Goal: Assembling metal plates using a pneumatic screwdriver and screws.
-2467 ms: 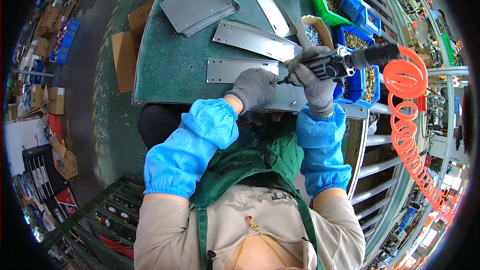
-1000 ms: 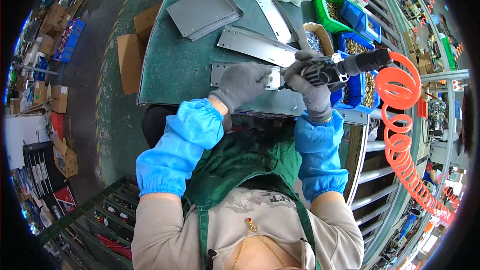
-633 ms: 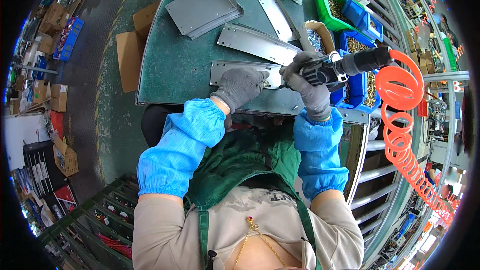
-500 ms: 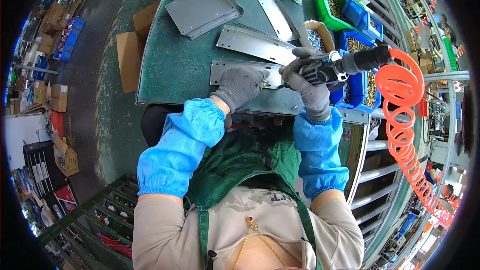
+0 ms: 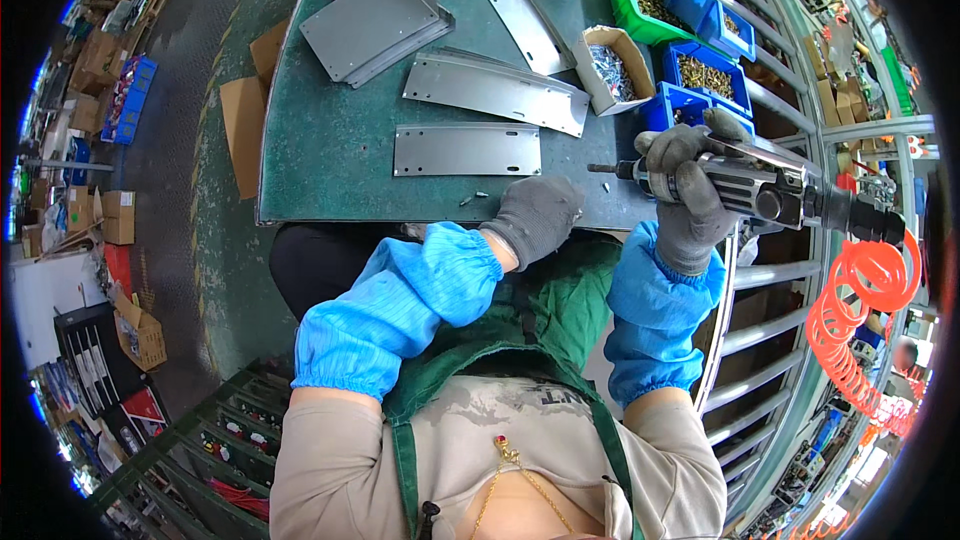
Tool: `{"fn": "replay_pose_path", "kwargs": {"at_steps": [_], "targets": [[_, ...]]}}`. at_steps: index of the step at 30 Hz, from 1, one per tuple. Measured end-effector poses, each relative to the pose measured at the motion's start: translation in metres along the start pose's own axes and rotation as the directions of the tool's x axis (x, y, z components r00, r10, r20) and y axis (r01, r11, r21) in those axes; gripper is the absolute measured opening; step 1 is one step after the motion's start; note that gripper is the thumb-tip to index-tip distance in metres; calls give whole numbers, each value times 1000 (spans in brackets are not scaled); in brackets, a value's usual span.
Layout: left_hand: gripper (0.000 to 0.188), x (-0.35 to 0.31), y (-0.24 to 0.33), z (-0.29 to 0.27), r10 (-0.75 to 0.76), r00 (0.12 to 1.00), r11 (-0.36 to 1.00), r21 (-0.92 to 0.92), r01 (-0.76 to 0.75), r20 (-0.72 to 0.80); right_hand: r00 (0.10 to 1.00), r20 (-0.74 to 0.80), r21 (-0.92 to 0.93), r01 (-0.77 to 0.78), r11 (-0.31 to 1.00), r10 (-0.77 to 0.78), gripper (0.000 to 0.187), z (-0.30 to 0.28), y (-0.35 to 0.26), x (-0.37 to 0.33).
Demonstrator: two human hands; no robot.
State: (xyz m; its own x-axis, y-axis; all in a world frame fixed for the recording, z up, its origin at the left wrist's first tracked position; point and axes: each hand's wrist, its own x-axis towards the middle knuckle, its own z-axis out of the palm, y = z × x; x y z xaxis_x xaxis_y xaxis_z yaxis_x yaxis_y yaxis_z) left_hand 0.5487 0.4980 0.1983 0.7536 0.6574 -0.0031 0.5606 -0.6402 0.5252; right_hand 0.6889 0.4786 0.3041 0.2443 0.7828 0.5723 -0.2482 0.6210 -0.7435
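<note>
Head view: the nearest metal plate [image 5: 467, 150] lies flat on the green table [image 5: 330, 140], and every place below is told from that plate. The left hand [image 5: 540, 216], in a grey glove, is just beyond its right end and nearer the person, at the table's front edge. Its fingers are curled inward; I cannot tell whether they hold anything. The right hand [image 5: 690, 190], gloved too, is well to the right of the plate, its fingers wrapped around a black and silver power tool [image 5: 770, 190]. The tool's bit [image 5: 602, 169] points left toward the plate, apart from it. A red coiled hose [image 5: 850, 290] hangs from the tool's rear, farther right.

Two small loose fasteners [image 5: 481, 194] lie just in front of the plate, on the person's side. Behind it, close by, rests a flanged plate [image 5: 495, 90], set at a slant; farther behind are a third plate [image 5: 525, 28] and, to the left, a larger grey panel [image 5: 368, 25]. Behind and to the right stand a cardboard box [image 5: 592, 85] of screws and a green bin [image 5: 624, 2] of brass-coloured pieces.
</note>
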Motion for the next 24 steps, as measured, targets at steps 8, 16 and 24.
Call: {"fn": "replay_pose_path", "kwargs": {"at_steps": [8,16,24], "targets": [[11,-18,-45,-39,-204,962,-103,-981,162,180,996,-89,67,7,998,-1,52,2,-3,-1],[15,-30,-48,-48,-167,966,-582,-810,66,198,991,-119,257,-32,966,64,47,21,17,5],[31,-27,-43,-41,-401,909,22,-990,138,118,981,-156,277,-71,958,117,44,27,27,4]]}}
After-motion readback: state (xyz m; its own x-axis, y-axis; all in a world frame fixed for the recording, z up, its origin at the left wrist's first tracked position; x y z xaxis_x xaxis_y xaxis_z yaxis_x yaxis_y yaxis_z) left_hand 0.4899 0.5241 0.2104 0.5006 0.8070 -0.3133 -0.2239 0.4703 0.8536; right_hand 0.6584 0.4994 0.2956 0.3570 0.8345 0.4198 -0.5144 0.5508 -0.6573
